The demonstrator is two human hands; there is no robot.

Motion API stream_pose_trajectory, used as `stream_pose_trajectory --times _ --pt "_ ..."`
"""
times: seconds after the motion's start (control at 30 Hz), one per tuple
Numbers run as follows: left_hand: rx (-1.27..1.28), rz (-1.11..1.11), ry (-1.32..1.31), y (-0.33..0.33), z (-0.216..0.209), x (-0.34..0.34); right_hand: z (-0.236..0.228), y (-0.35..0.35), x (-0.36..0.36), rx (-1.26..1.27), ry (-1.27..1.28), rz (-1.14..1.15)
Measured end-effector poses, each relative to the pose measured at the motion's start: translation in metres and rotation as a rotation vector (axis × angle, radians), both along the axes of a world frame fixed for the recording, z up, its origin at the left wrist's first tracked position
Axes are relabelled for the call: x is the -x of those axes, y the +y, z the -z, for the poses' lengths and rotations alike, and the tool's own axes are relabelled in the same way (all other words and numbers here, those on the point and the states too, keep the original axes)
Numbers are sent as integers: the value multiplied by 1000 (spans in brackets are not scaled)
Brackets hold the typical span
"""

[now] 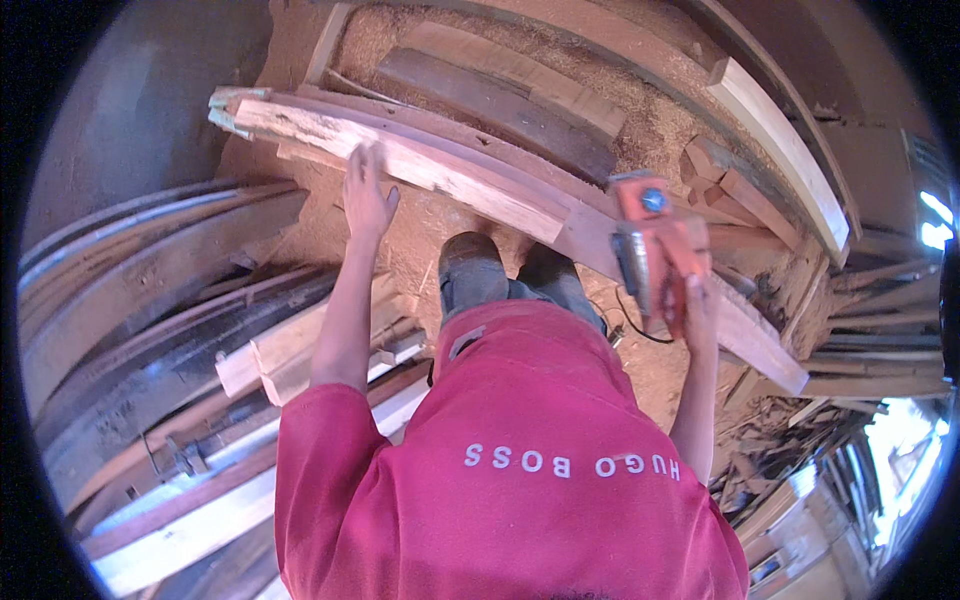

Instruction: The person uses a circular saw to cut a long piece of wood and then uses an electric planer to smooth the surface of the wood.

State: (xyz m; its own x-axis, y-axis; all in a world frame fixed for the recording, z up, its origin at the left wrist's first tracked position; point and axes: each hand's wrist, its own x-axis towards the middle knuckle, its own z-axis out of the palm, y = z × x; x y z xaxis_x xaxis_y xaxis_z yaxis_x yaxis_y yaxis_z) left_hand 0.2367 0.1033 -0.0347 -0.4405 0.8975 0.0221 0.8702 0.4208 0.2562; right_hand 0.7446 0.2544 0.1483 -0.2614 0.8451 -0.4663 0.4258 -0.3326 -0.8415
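Observation:
A long pale timber beam (470, 192) lies across in front of me, resting on other boards, with a rough, dark-streaked patch near its left end. My left hand (368, 198) is at the beam's near edge, fingers stretched out and thumb apart, holding nothing; whether the fingertips touch the wood I cannot tell. My right hand (702, 312) is wrapped round the rear handle of an orange electric planer (655, 240) with a blue knob. The planer is over the right part of the beam and slightly blurred. Its underside is hidden, so contact with the wood cannot be seen.
Sawdust (660, 110) covers the ground beyond the beam, where a dark plank (490, 110) lies. A pale board (785, 150) leans at the far right. Stacked planks (160, 240) fill the left side. Scrap wood (780, 440) is heaped at the right. A dark cord (630, 318) hangs near the planer.

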Motion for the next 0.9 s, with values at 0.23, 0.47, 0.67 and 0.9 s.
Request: stream_pose_trajectory --times 0.23,0.47,0.67,0.9 --pt "46 -387 -315 -120 60 -130 48 48 64 37 -101 -663" --pt "350 -616 -601 -217 98 -225 46 60 63 54 -164 -983" --pt "322 -715 -656 -243 85 -268 76 59 20 135 -67 -928" --pt "242 -816 -710 -251 72 -264 85 65 85 18 -225 -1084"
